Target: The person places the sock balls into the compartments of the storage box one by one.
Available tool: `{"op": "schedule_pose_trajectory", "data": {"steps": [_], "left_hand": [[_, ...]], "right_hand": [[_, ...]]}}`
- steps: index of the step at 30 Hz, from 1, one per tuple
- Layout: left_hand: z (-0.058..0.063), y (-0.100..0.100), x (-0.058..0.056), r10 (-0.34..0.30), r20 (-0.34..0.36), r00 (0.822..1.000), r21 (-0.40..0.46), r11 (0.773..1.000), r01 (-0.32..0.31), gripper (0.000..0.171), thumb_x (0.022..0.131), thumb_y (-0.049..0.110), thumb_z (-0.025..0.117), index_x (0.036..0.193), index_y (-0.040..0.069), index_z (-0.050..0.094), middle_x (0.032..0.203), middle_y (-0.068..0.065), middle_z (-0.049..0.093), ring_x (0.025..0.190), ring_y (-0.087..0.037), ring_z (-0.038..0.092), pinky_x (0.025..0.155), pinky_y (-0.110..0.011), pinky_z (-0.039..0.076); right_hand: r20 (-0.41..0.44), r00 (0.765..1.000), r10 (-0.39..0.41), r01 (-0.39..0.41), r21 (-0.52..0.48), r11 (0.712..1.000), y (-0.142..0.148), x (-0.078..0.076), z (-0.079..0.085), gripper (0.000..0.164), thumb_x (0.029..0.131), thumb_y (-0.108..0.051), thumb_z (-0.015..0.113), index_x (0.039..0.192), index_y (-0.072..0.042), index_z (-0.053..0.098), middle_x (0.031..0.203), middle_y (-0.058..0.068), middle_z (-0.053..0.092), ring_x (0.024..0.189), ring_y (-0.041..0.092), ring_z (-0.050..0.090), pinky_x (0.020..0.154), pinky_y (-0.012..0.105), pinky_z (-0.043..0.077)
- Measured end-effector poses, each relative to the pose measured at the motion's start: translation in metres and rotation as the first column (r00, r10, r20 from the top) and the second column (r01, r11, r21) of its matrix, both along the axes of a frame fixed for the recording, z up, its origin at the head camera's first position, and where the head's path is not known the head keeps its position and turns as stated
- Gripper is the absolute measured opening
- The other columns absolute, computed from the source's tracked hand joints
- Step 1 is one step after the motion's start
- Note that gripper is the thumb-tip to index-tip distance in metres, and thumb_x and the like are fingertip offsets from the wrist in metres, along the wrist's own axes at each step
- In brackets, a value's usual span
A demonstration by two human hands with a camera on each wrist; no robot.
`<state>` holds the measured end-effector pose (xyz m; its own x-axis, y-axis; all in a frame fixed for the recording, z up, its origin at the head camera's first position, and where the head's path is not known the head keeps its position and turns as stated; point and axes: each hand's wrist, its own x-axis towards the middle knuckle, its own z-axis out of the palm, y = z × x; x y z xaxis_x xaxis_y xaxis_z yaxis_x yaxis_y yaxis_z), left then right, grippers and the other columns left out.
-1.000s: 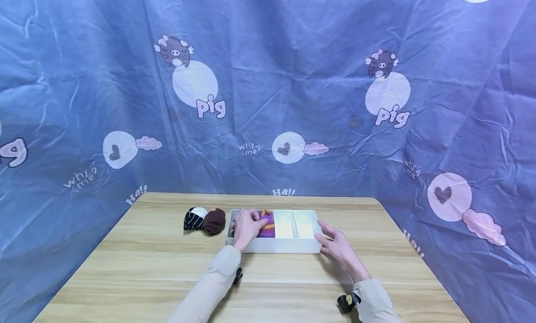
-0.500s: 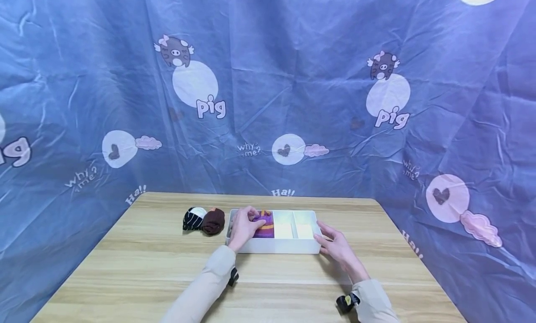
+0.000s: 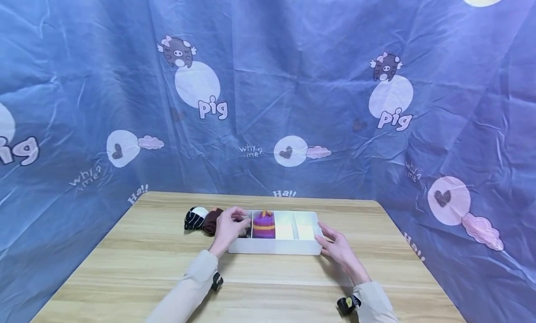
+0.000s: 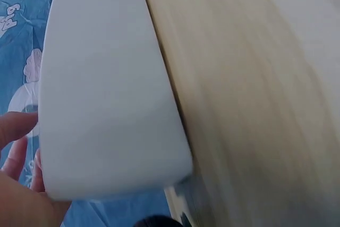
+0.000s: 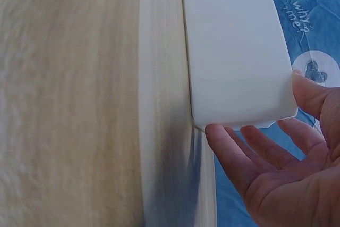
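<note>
A white divided box [image 3: 276, 247] stands on the table with its long wall toward me. Rolled up in its second compartment from the left is a purple sock [image 3: 264, 226] with orange stripes. Something dark grey [image 3: 247, 230] shows in the leftmost compartment, mostly hidden by my left hand [image 3: 228, 227]. That hand hovers over the box's left end, fingers loosely spread and nothing visible in them. The fingers of my right hand [image 5: 287, 179] rest nearly straight against the box's right end, thumb at its top rim.
Left of the box lie a rolled dark brown sock [image 3: 211, 222], partly behind my left hand, and a rolled black-and-white striped sock [image 3: 194, 219]. The wooden table [image 3: 276, 285] meets a blue printed cloth [image 3: 268, 104] at its back and sides.
My left hand has drawn back leftward from the purple sock, which now shows fully, to the box's left end. The right hand stays at the right end.
</note>
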<state>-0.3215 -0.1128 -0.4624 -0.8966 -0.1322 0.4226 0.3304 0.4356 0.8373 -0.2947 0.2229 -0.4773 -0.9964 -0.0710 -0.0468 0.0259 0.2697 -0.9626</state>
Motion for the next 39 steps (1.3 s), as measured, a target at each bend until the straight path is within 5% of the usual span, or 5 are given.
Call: {"op": "schedule_pose_trajectory", "data": {"steps": [13, 19, 26, 34, 39], "left_hand": [[0.002, -0.03, 0.008, 0.023, 0.028, 0.999, 0.059, 0.998, -0.025, 0.013, 0.079, 0.007, 0.079, 0.089, 0.003, 0.072, 0.081, -0.007, 0.071, 0.071, -0.007, 0.059, 0.067, -0.018, 0.047], [0.006, -0.051, 0.004, 0.071, 0.041, 0.997, 0.124, 0.989, -0.075, 0.013, 0.079, 0.007, 0.079, 0.088, 0.003, 0.071, 0.082, -0.009, 0.072, 0.068, -0.005, 0.06, 0.064, -0.017, 0.047], [0.007, -0.08, 0.001, 0.144, 0.083, 0.986, 0.084, 0.985, -0.151, 0.015, 0.08, 0.013, 0.079, 0.09, 0.004, 0.072, 0.08, -0.005, 0.071, 0.068, -0.003, 0.059, 0.066, -0.017, 0.044], [0.007, -0.11, 0.0, 0.183, 0.159, 0.97, 0.039, 0.981, -0.191, 0.032, 0.082, 0.017, 0.078, 0.108, 0.002, 0.07, 0.095, -0.011, 0.073, 0.074, 0.001, 0.059, 0.069, -0.014, 0.045], [0.011, -0.118, -0.002, 0.228, 0.203, 0.952, 0.038, 0.97, -0.24, 0.04, 0.082, 0.018, 0.078, 0.118, 0.004, 0.068, 0.11, -0.021, 0.07, 0.088, -0.01, 0.063, 0.073, -0.013, 0.042]], "right_hand": [[-0.001, 1.0, 0.011, -0.011, -0.013, 1.0, 0.004, 0.002, 0.001, 0.062, 0.097, -0.017, 0.061, 0.152, -0.008, 0.034, 0.153, 0.031, 0.029, 0.129, 0.044, 0.049, 0.098, 0.045, 0.05], [-0.002, 1.0, 0.001, -0.001, -0.024, 1.0, 0.004, 0.002, 0.002, 0.06, 0.097, -0.016, 0.06, 0.151, -0.008, 0.035, 0.152, 0.031, 0.031, 0.127, 0.043, 0.051, 0.097, 0.044, 0.051], [0.004, 1.0, -0.014, 0.014, -0.008, 1.0, 0.004, 0.002, 0.0, 0.059, 0.097, -0.016, 0.061, 0.151, -0.01, 0.037, 0.151, 0.03, 0.034, 0.126, 0.042, 0.053, 0.096, 0.044, 0.051], [-0.005, 1.0, -0.002, 0.002, -0.056, 0.998, 0.001, 0.001, -0.002, 0.06, 0.096, -0.013, 0.061, 0.151, -0.008, 0.036, 0.152, 0.031, 0.032, 0.128, 0.044, 0.05, 0.095, 0.044, 0.052], [-0.001, 1.0, -0.006, 0.006, -0.042, 0.999, 0.003, 0.002, -0.002, 0.06, 0.096, -0.013, 0.061, 0.151, -0.008, 0.037, 0.152, 0.03, 0.032, 0.128, 0.044, 0.05, 0.096, 0.044, 0.051]]}}
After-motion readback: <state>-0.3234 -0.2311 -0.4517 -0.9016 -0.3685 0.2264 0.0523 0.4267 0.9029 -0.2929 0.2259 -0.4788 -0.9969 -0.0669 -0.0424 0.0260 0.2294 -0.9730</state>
